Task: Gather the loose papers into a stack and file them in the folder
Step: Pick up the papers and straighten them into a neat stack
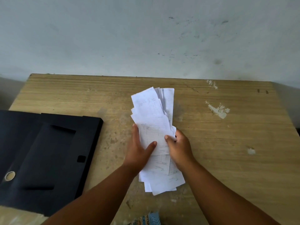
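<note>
A ragged bundle of white papers [153, 111] lies lengthwise at the middle of the wooden table [227, 143], sheets fanned out unevenly at the far and near ends. My left hand [138, 150] grips the bundle's left side, thumb on top. My right hand [178, 146] holds the right side, with fingers curled over the edge. The black folder [48, 151] lies flat and closed on the table's left, apart from the papers.
A pale wall [146, 38] rises directly behind the table's far edge. White paint chips mark the tabletop at the right [218, 109]. A patterned cloth scrap [149, 218] shows at the near edge.
</note>
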Available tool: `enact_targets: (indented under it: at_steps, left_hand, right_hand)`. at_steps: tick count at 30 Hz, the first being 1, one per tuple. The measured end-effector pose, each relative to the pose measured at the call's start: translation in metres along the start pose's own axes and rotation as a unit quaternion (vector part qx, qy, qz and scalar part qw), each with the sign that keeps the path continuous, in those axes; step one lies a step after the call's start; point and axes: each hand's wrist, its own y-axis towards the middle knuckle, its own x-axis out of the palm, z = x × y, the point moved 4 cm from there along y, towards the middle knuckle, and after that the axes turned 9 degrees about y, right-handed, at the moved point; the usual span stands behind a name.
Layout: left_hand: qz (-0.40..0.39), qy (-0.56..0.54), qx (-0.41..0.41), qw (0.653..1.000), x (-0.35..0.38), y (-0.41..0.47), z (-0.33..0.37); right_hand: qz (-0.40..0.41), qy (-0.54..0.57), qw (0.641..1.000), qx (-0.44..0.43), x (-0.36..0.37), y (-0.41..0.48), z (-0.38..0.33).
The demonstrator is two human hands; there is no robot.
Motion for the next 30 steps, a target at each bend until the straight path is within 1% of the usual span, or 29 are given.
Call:
enact_targets:
  at_steps: [1, 2, 4, 6, 8, 11, 15, 20, 23, 27, 30]
  left_hand:
    - [0.018, -0.081, -0.020, 0.996, -0.004, 0.000, 0.006]
    - [0.031, -0.134, -0.043, 0.990, -0.009, 0.000, 0.012]
    - [0.021, -0.183, -0.080, 0.980, -0.014, 0.003, 0.020]
    - [-0.023, -0.221, -0.111, 0.969, -0.015, 0.006, 0.027]
    - [-0.042, -0.248, -0.120, 0.960, -0.017, 0.006, 0.039]
    - [0.001, -0.232, -0.077, 0.970, -0.026, 0.006, 0.062]
    - [0.064, -0.196, -0.015, 0.978, -0.030, 0.005, 0.091]
    - [0.143, -0.188, 0.037, 0.971, -0.029, 0.001, 0.115]
    - [0.151, -0.190, 0.038, 0.969, -0.025, 0.001, 0.111]
    - [0.110, -0.174, 0.006, 0.979, -0.013, -0.003, 0.091]
    - [0.102, -0.149, -0.006, 0.984, -0.009, -0.005, 0.083]
  right_hand:
    - [-0.008, 0.019, 1.000, -0.009, -0.003, -0.001, -0.002]
    - [-0.015, 0.038, 0.999, -0.011, -0.006, -0.002, -0.003]
    - [-0.027, 0.081, 0.996, -0.014, -0.010, -0.005, -0.009]
    - [-0.025, 0.112, 0.993, -0.030, -0.013, -0.007, -0.018]
    - [-0.022, 0.120, 0.991, -0.054, -0.015, -0.009, -0.028]
    - [-0.011, 0.106, 0.990, -0.098, -0.016, -0.011, -0.045]
    - [0.026, 0.130, 0.979, -0.157, -0.017, -0.013, -0.065]
    - [0.071, 0.167, 0.961, -0.211, -0.023, -0.016, -0.082]
    - [0.066, 0.199, 0.959, -0.193, -0.023, -0.015, -0.074]
    - [0.064, 0.228, 0.962, -0.133, -0.021, -0.016, -0.048]
    - [0.068, 0.222, 0.965, -0.121, -0.019, -0.018, -0.038]
